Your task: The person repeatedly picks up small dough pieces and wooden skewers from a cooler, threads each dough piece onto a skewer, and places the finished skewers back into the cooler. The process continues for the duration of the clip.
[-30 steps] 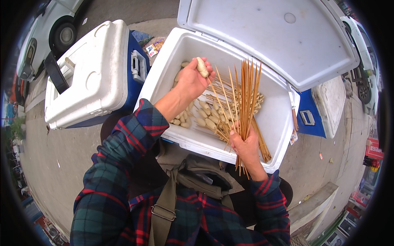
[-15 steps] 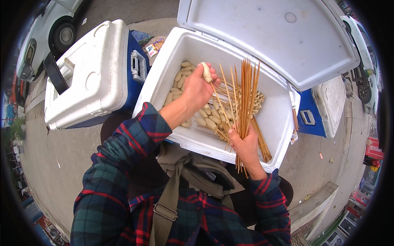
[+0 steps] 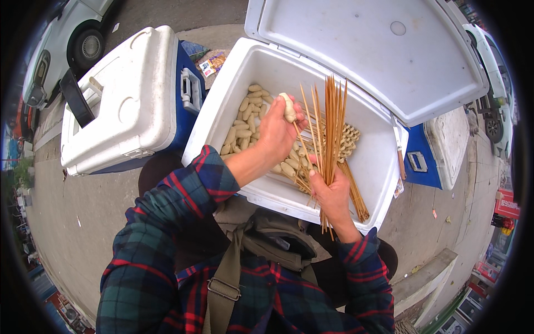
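My left hand [image 3: 273, 133] is closed on a pale, sausage-like food piece [image 3: 288, 109], whose upper end stands out above the fingers. A thin skewer runs from its lower end toward my right hand [image 3: 334, 196]. That hand is wrapped round an upright bundle of bamboo skewers [image 3: 332, 125], a few fanning apart at the left. Both hands are over an open white cooler box [image 3: 196, 133]. Loose pale pieces [image 3: 243, 132] lie in its left part. Skewered pieces [image 3: 349, 138] are stacked behind the bundle, their sticks [image 3: 356, 195] pointing toward me; my hands partly hide them.
The cooler's lid [image 3: 367, 50] is tilted back on its far side. A wooden-handled tool [image 3: 400, 158] rests at the right rim. Blue-and-white coolers stand left [image 3: 119, 100] and right [image 3: 445, 147]. A strapped bag [image 3: 278, 239] is at my lap. Vehicles stand beyond.
My left hand has moved a little right and down with the skewered piece, closer to the bundle. My right hand has stayed nearly in place, with the bundle tilted slightly left.
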Demonstrator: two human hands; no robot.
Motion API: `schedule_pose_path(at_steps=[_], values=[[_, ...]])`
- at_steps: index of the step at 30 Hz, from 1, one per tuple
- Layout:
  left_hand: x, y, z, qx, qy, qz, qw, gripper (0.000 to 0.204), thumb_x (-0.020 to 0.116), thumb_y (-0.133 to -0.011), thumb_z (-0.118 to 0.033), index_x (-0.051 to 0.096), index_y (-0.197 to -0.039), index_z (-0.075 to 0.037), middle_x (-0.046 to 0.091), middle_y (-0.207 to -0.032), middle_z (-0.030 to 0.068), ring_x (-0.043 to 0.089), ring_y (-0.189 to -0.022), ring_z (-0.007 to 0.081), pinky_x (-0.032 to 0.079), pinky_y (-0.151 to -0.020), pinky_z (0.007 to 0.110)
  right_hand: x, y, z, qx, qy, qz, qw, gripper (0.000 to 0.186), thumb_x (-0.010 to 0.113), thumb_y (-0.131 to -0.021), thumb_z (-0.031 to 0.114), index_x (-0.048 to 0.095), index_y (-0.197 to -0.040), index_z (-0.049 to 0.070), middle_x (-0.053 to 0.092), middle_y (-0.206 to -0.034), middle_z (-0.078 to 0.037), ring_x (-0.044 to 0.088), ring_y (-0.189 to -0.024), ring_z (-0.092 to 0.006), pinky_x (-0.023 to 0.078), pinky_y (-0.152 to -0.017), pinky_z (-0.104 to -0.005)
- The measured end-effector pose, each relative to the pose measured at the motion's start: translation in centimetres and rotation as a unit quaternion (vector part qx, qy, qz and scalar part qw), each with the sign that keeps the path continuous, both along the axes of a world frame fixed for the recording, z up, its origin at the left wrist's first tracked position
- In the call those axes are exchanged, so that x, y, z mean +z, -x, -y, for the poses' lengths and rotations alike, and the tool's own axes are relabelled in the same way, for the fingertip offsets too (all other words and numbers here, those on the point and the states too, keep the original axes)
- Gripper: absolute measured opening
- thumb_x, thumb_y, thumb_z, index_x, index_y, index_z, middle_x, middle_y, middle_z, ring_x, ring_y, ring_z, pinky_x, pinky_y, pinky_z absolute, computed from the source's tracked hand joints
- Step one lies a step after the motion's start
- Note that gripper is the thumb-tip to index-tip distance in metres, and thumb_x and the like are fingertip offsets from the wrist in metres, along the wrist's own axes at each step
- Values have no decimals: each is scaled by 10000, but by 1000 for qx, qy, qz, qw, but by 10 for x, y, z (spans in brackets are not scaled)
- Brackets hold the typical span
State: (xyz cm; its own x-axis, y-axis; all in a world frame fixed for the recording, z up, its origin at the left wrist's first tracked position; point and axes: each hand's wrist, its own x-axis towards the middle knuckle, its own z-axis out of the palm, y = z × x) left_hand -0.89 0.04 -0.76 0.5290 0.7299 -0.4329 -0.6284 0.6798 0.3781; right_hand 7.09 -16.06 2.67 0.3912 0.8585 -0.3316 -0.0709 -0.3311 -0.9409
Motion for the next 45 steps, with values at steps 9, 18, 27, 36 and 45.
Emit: schedule_pose_path(at_steps=[9, 18, 27, 36, 45], values=[[0, -2, 20, -55, -2, 30, 998, 275, 288, -1052, -310, 464, -1019, -102, 507, -842, 32, 483, -718, 153, 458, -667, 323, 2, 1, -14, -1, -9, 36, 999, 290, 564, -925, 65, 583, -1205, -8, 523, -682, 26, 453, -544, -46, 370, -490, -213], [-29, -1, -6, -92, -48, -52, 993, 280, 306, -1046, -293, 486, -1101, -85, 580, -964, 68, 568, -843, 171, 484, -725, 305, 6, -21, -20, 57, 63, 17, 996, 235, 565, -938, 107, 600, -1133, -19, 531, -636, 10, 474, -500, -55, 377, -466, -216], [-95, 43, -90, -60, -143, -428, 891, 341, 404, -969, -204, 502, -1267, -67, 553, -1250, 84, 546, -1102, 195, 436, -906, 356, -24, -37, 14, 182, 154, 110, 965, 211, 622, -895, 176, 651, -958, -23, 572, -606, -31, 544, -525, -92, 432, -509, -271], [-175, 57, -95, -431, -637, -607, 202, 174, 557, -848, -143, 671, -971, -96, 633, -1051, 70, 561, -1046, 263, 439, -817, 379, -40, -60, 30, 183, 179, 248, 934, 313, 637, -890, 285, 644, -829, -22, 542, -558, -32, 514, -498, -100, 409, -471, -293], [-191, 54, -85, -426, -729, -536, -10, 172, 605, -802, -148, 700, -945, -147, 622, -1009, 73, 538, -1064, 252, 355, -953, 427, -6, -77, 12, -10, 172, 32, 984, 262, 573, -942, 221, 641, -1067, 2, 494, -538, 7, 431, -426, -51, 345, -395, -208]])
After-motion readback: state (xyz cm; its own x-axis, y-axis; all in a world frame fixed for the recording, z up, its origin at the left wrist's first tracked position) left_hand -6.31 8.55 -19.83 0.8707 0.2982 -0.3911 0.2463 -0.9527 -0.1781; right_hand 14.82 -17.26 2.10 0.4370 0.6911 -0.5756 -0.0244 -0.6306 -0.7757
